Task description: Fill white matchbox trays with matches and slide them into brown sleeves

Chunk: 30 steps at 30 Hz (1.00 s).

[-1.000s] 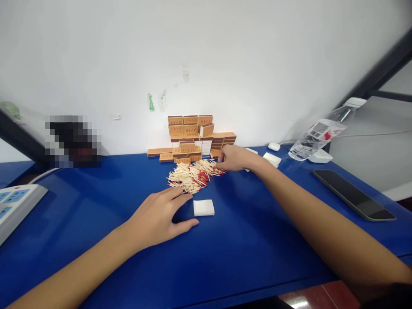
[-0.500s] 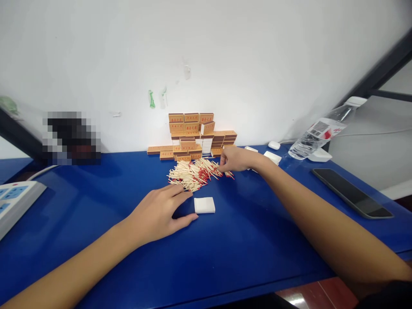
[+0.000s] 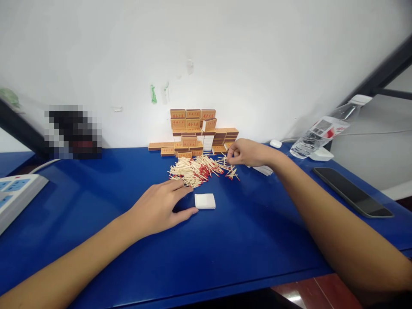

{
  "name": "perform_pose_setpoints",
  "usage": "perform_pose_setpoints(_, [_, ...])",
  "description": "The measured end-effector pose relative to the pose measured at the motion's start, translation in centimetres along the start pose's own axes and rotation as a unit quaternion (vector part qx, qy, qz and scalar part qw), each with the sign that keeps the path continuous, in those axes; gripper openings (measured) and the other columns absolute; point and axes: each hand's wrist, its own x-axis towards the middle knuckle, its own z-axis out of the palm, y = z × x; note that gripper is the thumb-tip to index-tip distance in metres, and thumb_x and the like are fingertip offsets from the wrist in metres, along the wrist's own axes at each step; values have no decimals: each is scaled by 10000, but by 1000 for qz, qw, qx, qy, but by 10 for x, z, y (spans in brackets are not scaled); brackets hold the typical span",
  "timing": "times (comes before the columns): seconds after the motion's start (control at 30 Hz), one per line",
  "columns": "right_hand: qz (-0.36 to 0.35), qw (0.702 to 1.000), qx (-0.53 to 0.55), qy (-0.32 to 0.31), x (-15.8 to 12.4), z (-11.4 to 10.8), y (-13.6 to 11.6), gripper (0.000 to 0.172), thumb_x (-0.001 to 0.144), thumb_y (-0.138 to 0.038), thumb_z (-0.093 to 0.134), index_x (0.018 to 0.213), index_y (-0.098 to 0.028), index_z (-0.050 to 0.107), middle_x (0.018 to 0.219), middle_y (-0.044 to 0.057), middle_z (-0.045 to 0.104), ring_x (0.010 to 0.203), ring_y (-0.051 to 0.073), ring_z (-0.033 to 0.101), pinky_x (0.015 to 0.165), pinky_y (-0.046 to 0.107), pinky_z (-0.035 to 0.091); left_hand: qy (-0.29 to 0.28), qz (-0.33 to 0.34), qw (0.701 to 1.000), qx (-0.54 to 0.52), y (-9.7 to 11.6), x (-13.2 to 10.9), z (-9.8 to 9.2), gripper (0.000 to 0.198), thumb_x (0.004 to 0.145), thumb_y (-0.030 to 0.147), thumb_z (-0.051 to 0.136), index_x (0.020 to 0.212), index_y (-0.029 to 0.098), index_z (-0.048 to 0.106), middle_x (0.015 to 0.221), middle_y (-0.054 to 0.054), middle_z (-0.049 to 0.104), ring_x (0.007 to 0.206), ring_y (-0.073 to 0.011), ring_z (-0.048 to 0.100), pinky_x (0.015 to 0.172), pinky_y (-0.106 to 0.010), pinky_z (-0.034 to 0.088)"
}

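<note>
A loose pile of wooden matches (image 3: 189,171) with red heads lies on the blue table (image 3: 193,257). My left hand (image 3: 161,204) rests open just in front of it, thumb and fingers apart and holding nothing. Its thumb tip comes up to the near left corner of a small white rectangular box (image 3: 205,201), which looks like a matchbox tray. Over the pile's right end, my right hand (image 3: 247,152) is closed in a pinch. Scattered matches lie around those fingertips, but whatever is between them is hidden.
Orange matchboxes (image 3: 193,124) stand stacked against the wall. Behind my right wrist are white pieces (image 3: 264,170), partly covered, and a white earphone case (image 3: 275,143). A tilted water bottle (image 3: 317,131) and a phone (image 3: 352,192) lie right; a power strip (image 3: 22,193) is left.
My right hand has shifted right and slightly up, from the pile to its right edge. Several matches there now lie more spread out. My left hand and the white box have barely moved.
</note>
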Motion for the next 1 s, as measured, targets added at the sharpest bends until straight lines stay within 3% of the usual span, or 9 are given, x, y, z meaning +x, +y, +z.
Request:
perform_pose_setpoints(0.27, [-29,994,72,75,-27,-5,-21,69,790,-248,682,765,-184,669,548,-55,488,523,105,380,529,292,299,0,-8,1000,-6,0,1,0,462,1004,485,625,1348,181,680,1106,-108,730,986,-276,732,831,-439,630])
perform_pose_setpoints(0.43, [-105,991,89,0,-49,16,-52,118,846,-310,674,817,-196,684,564,-68,469,529,104,377,539,282,274,-6,-29,999,-14,2,1,-3,571,956,545,680,1417,212,629,1190,-101,731,1016,-273,728,867,-425,615])
perform_pose_setpoints(0.57, [-139,989,43,-23,-58,30,-68,92,834,-298,698,830,-206,689,660,-50,545,568,108,436,571,281,295,-17,-42,999,-22,3,2,-5,641,923,630,684,1397,200,633,1159,-105,734,990,-279,727,854,-420,606])
perform_pose_setpoints(0.8, [-143,988,-54,-32,-67,44,-83,56,868,-260,724,872,-206,713,777,0,657,645,137,507,634,296,328,-18,-33,999,-39,3,2,-3,612,927,599,699,1405,228,606,1131,-84,724,991,-263,718,796,-365,588])
perform_pose_setpoints(1.0, [-156,986,-34,-45,-71,40,-81,103,914,-302,700,949,-212,737,763,-6,652,637,134,528,659,291,367,-15,-23,999,-43,5,0,2,570,953,564,677,1403,220,612,1147,-90,703,956,-242,716,801,-365,595])
